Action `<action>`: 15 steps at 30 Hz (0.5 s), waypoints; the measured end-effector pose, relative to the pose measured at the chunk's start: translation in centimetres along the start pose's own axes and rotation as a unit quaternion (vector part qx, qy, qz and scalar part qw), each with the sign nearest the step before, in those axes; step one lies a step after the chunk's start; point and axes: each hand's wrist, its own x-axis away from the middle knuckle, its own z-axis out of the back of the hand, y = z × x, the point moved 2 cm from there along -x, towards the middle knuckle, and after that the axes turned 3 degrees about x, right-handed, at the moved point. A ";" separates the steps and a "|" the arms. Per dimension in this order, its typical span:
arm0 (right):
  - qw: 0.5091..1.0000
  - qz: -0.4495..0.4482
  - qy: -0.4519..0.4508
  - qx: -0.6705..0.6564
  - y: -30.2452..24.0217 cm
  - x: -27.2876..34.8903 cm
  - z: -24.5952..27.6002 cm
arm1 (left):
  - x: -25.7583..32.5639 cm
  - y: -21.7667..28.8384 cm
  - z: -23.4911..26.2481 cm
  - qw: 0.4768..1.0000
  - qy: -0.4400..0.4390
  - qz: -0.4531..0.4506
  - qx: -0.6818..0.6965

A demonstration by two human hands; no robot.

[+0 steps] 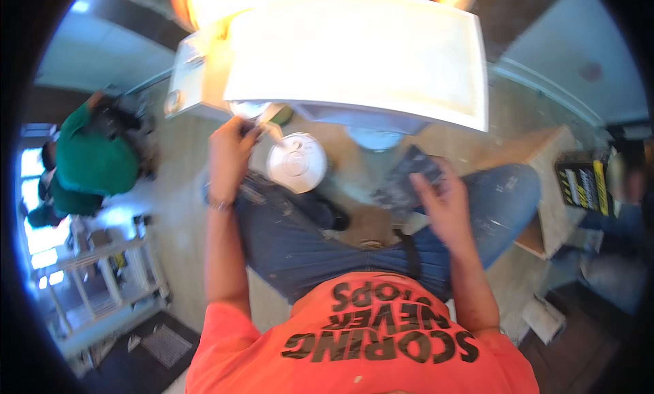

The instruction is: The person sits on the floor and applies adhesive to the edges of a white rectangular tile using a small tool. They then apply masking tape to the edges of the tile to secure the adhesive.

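My left hand is closed in a pinch at a pale, narrow strip, just under the lower left edge of a large white box-shaped piece. Whether the strip is tape or a thin tool, I cannot tell. My right hand grips a dark grey, mottled flat piece that looks like a folded sheet or cloth; motion smears it. Between my knees stands a round white-lidded tub, near my left hand. Another pale round thing is partly hidden under the white piece.
An open wooden box stands right of my knee, beside a black and yellow package. A person in green is at the far left, above a white rail frame. A white roll-shaped thing lies lower right.
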 end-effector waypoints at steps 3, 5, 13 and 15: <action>0.981 -0.005 0.004 -0.192 0.3 -1.9 -6.0 | -4.5 -1.5 10.5 0.992 0.052 -0.047 -0.104; 0.982 -0.025 0.012 -0.187 0.4 -1.3 -3.3 | -7.3 -5.6 4.6 0.997 0.056 -0.043 -0.043; 0.998 -0.031 0.035 0.030 1.5 -3.0 -2.1 | -16.2 -11.3 3.9 0.959 0.046 -0.059 -0.273; 0.999 -0.015 0.051 0.001 3.0 -3.2 -2.0 | -17.9 -11.4 2.8 0.959 0.023 -0.038 -0.280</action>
